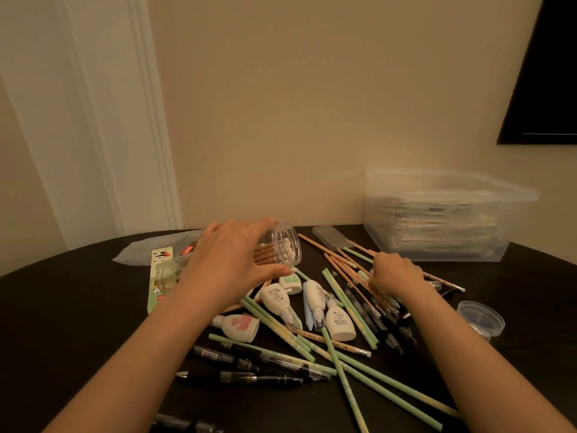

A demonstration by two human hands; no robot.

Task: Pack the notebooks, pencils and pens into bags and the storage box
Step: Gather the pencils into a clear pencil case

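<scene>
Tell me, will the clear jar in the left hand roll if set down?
Probably: the jar is round and held sideways. The pencils at its seemingly open mouth may slide out. Smooth clear plastic could slip.

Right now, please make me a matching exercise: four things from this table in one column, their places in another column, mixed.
1 clear jar
2 storage box
3 small round tub
4 loose pencils

a against the wall
b in the right hand
c in the left hand
d at the right edge of the table

Pairs: 1-c, 2-a, 3-d, 4-b
</scene>
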